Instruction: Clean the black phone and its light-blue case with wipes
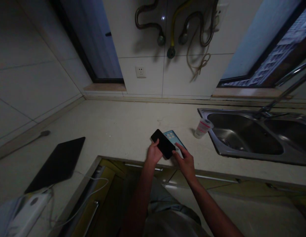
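Observation:
A black smartphone [163, 144] lies tilted in my left hand [154, 153], its dark screen facing up. My left thumb rests on the near left edge, and the other fingers are hidden beneath it. At the phone's right end is my right hand [185, 162], its fingers closed around a small whitish thing [178, 151] whose kind I cannot make out. The right fingertips touch or nearly touch the phone's corner. Just behind, a light blue phone case [170, 134] with camera cutouts lies on the counter, partly covered by the phone and my right hand.
A plastic cup [203, 128] with red print stands right of my hands, beside the steel double sink [218, 152]. On the left are a flat black panel [60, 161], a white device [32, 210] and a white cable [93, 178]. Pipes [171, 49] hang on the tiled wall.

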Motion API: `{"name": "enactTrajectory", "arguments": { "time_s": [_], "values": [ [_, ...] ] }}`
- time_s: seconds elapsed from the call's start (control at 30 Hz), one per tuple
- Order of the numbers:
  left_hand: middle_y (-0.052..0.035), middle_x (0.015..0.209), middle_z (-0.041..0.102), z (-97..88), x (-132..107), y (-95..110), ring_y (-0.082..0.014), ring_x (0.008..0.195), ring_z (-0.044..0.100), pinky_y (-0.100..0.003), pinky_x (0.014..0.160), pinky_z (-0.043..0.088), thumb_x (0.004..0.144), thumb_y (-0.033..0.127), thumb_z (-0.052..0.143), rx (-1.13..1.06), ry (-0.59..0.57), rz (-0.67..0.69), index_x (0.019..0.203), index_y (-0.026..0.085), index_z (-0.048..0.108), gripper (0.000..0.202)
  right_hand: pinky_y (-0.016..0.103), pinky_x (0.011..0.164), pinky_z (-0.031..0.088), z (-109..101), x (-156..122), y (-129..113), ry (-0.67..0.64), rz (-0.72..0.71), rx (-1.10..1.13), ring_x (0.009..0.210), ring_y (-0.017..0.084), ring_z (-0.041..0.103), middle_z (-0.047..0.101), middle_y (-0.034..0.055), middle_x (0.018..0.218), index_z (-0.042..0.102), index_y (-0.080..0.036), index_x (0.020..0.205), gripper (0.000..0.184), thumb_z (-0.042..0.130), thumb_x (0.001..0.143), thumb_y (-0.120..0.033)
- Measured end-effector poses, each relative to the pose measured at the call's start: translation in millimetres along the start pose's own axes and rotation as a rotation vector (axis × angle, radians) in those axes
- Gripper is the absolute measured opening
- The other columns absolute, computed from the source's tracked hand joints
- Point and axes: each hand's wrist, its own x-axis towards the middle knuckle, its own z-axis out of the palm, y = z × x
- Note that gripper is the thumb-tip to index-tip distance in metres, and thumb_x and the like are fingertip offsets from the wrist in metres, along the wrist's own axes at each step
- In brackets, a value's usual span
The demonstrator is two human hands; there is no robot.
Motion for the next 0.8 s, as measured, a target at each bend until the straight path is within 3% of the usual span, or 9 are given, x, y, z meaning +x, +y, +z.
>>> {"name": "enactTrajectory", "arguments": {
  "time_s": [0.1, 0.23, 0.33, 0.5, 0.63, 0.8],
  "values": [
    [-0.0131, 0.104, 0.073, 3.1, -2.5, 1.6, -0.0281, 0.112, 0.064, -0.045, 0.104, 0.045, 0.084, 0.034, 0.067, -0.008, -0.056, -0.065, 0.108, 0.014, 0.065, 0.031, 0.046, 0.095, 0.057, 0.4, -1.4, -4.3, 0.003, -0.070, -0.051, 0.106, 0.029, 0.071, 0.074, 0.0090, 0.117, 0.069, -0.020, 0.122, 0.041, 0.063, 0.087, -0.041],
    [-0.0142, 0.099, 0.072, 7.0, -8.9, 3.7, -0.0301, 0.108, 0.066, -0.048, 0.100, 0.047, 0.081, 0.053, 0.067, 0.010, -0.068, -0.100, 0.097, 0.017, 0.062, 0.040, 0.041, 0.096, 0.057, -0.5, -3.9, -3.9, -0.049, -0.317, -0.152, 0.107, 0.026, 0.072, 0.073, 0.0060, 0.119, 0.070, -0.025, 0.123, 0.035, 0.057, 0.091, -0.031],
    [-0.0157, 0.109, 0.069, 10.0, -14.7, 3.3, -0.0339, 0.112, 0.064, -0.054, 0.100, 0.045, 0.074, 0.064, 0.070, -0.024, -0.079, -0.065, 0.095, 0.020, 0.056, 0.050, 0.040, 0.096, 0.057, 0.6, -4.2, -0.3, -0.102, -0.487, -0.212, 0.108, 0.023, 0.071, 0.074, 0.0065, 0.118, 0.068, -0.026, 0.125, 0.035, 0.053, 0.093, -0.024],
    [-0.0177, 0.120, 0.066, 11.0, -16.8, 3.5, -0.0363, 0.121, 0.059, -0.061, 0.102, 0.041, 0.076, 0.053, 0.070, -0.036, -0.052, -0.023, 0.098, 0.021, 0.054, 0.042, 0.045, 0.103, 0.052, 7.2, -5.4, 5.7, -0.291, -0.726, -0.267, 0.122, 0.023, 0.063, 0.071, 0.0083, 0.125, 0.058, -0.027, 0.137, 0.047, 0.049, 0.092, -0.015],
    [-0.0184, 0.126, 0.065, 6.6, -10.5, 6.0, -0.0355, 0.128, 0.054, -0.057, 0.106, 0.040, 0.080, 0.053, 0.062, -0.023, -0.042, 0.021, 0.108, 0.019, 0.061, 0.044, 0.057, 0.114, 0.037, 11.1, -6.8, 10.9, -0.456, -0.770, -0.387, 0.142, 0.027, 0.042, 0.057, 0.0142, 0.142, 0.040, -0.021, 0.150, 0.063, 0.051, 0.088, -0.013],
    [-0.0161, 0.126, 0.066, 3.2, -4.9, 7.2, -0.0336, 0.130, 0.053, -0.052, 0.107, 0.042, 0.080, 0.057, 0.062, 0.005, -0.036, 0.045, 0.111, 0.019, 0.063, 0.049, 0.062, 0.117, 0.028, 8.3, -4.6, 20.8, -0.437, -0.681, -0.491, 0.149, 0.029, 0.026, 0.041, 0.0180, 0.155, 0.026, -0.020, 0.156, 0.065, 0.051, 0.096, -0.024]
  ]
}}
